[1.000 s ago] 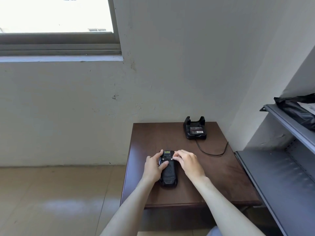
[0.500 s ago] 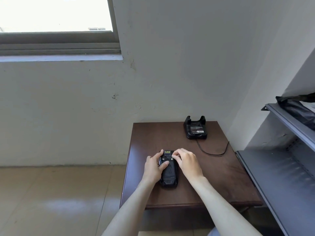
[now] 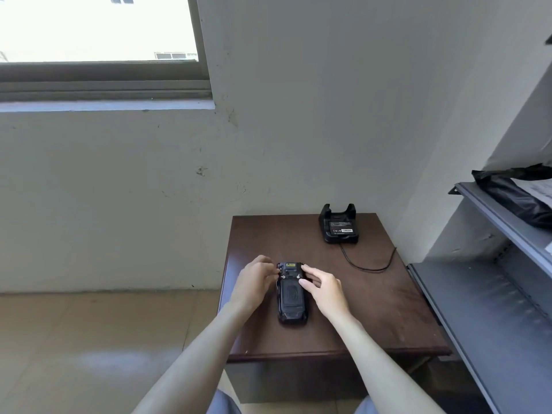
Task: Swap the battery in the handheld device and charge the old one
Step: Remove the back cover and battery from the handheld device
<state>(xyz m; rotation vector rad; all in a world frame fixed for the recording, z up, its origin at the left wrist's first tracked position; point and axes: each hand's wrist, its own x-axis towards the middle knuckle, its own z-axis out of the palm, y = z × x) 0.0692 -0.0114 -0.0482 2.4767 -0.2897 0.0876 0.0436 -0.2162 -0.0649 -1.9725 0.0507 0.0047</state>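
Note:
A black handheld device lies face down on the small brown table, its back cover in place. My left hand rests against its left side, fingertips at the left latch near the top. My right hand touches its right side, fingers at the right latch. At the table's back right stands a black charging cradle with a battery lying in its front slot. Its black cable curls over the tabletop.
Grey metal shelves stand right of the table, with a black plastic parcel on the upper shelf. A white wall and a window are behind. Tiled floor lies to the left.
Both hands have shifted on the device: the left thumb came off the back cover and moved to the top left latch, while the right fingers slid to the right edge.

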